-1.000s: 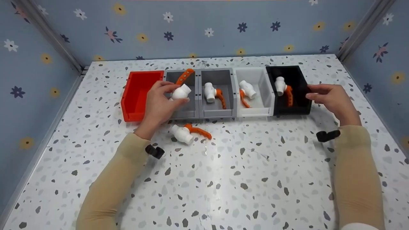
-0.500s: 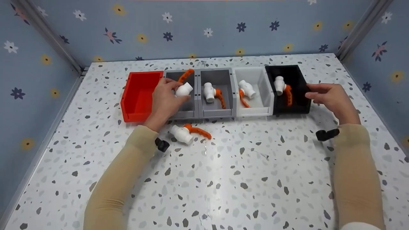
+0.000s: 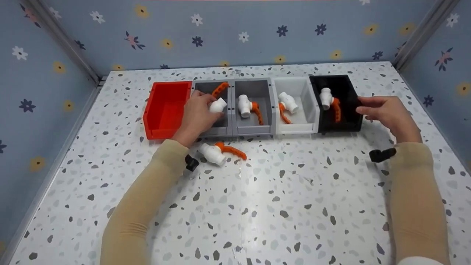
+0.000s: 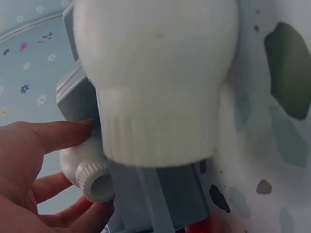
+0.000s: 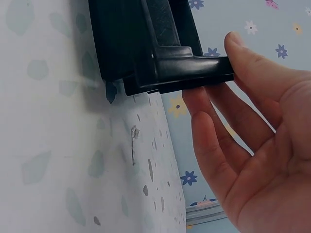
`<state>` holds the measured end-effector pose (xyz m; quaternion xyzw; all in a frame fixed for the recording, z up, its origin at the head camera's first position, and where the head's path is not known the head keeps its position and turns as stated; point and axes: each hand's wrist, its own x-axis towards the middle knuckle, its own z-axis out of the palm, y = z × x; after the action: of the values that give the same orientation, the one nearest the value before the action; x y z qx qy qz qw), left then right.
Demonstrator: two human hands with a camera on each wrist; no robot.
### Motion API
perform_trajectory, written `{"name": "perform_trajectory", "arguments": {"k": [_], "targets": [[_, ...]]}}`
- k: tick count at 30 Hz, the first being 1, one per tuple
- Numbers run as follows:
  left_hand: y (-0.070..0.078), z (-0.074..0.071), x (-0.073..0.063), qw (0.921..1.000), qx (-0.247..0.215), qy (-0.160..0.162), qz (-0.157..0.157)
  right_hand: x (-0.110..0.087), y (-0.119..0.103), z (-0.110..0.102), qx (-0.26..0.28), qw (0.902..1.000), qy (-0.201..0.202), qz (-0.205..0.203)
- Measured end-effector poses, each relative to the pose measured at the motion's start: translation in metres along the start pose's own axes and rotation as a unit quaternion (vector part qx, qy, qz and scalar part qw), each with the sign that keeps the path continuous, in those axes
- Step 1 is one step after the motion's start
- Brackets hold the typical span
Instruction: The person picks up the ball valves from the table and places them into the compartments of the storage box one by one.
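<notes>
My left hand (image 3: 198,114) grips a white ball valve (image 3: 218,105) with an orange lever, inside the left grey bin (image 3: 217,131). The lever points up toward the bin's back corner. In the left wrist view the thumb and fingers wrap the valve's body (image 4: 92,177), its open end facing the camera. Another ball valve (image 3: 213,154) lies on the table in front of that bin; its white body (image 4: 158,82) looms large in the left wrist view. My right hand (image 3: 390,114) pinches the side wall of the black bin (image 5: 177,70), thumb on one face and fingers on the other.
Five-colour row aside, a red bin (image 3: 171,108) stands at the left end. The second grey bin (image 3: 254,130), the white bin (image 3: 297,129) and the black one each hold one ball valve. A flower-patterned wall (image 3: 250,51) rises behind.
My left hand has moved right and deeper into the left grey bin with the ball valve. The right hand stays on the black bin. The head view has shifted slightly.
</notes>
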<state>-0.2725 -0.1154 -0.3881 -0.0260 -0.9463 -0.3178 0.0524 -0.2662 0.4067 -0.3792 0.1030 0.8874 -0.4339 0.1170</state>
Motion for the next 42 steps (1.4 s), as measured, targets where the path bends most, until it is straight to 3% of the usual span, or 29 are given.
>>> {"name": "perform_trajectory", "arguments": {"k": [14,24,33,42], "targets": [[0.002,0.01,0.005,0.9964,0.081,-0.026,-0.001,0.001,0.001,-0.001,-0.011,0.9999,-0.01,-0.007],[0.003,0.012,0.01,0.9933,0.106,-0.044,0.018,0.0,0.002,-0.002,-0.008,0.9999,-0.013,-0.008],[0.001,0.017,0.012,0.9919,0.11,-0.061,0.016,0.001,0.002,-0.002,-0.002,0.9999,-0.008,-0.009],[0.005,0.015,0.011,0.986,0.128,-0.106,0.009,0.001,0.003,-0.002,-0.006,0.9998,-0.004,-0.016]]}}
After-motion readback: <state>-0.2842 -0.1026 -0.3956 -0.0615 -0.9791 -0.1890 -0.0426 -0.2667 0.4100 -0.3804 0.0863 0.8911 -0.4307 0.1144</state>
